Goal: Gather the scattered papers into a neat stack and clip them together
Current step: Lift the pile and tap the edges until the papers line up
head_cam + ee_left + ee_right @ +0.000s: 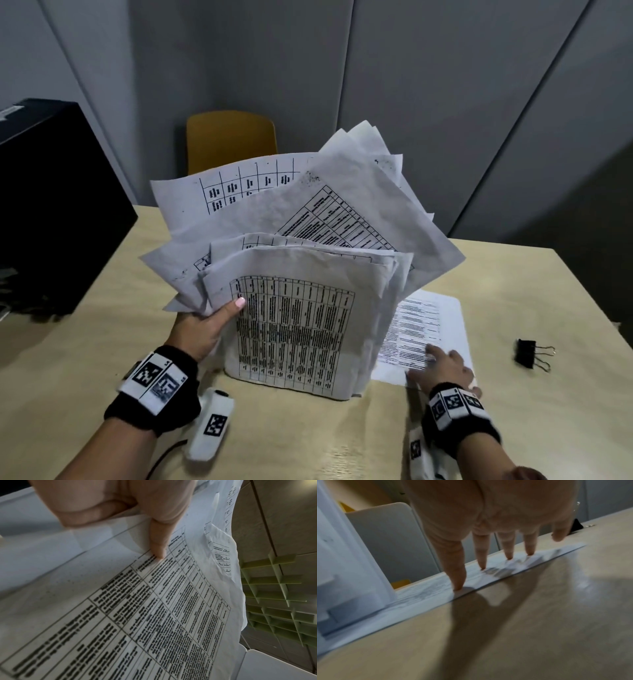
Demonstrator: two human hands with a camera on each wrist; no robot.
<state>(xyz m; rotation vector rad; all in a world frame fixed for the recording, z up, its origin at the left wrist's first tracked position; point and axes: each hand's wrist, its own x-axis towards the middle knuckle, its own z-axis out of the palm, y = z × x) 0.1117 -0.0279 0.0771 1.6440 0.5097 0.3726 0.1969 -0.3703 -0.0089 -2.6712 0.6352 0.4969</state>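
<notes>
Gripping a fanned bundle of papers at its left edge, the left hand has its thumb laid across the front sheet and its fingers curled behind, out of sight; the bundle stands on its lower edge on the worktop, its sheets splayed unevenly at the top. In the left wrist view the thumb presses on the printed table of the front page. Just right of the bundle a single sheet lies flat, and the right hand rests on its near edge with fingers spread and straight, their fingertips touching the paper. To the right of that hand, well apart from the sheet, a black binder clip lies on the worktop. Beyond the left hand's bundle stands a yellow chair, and to the left of that hand sits a black box
</notes>
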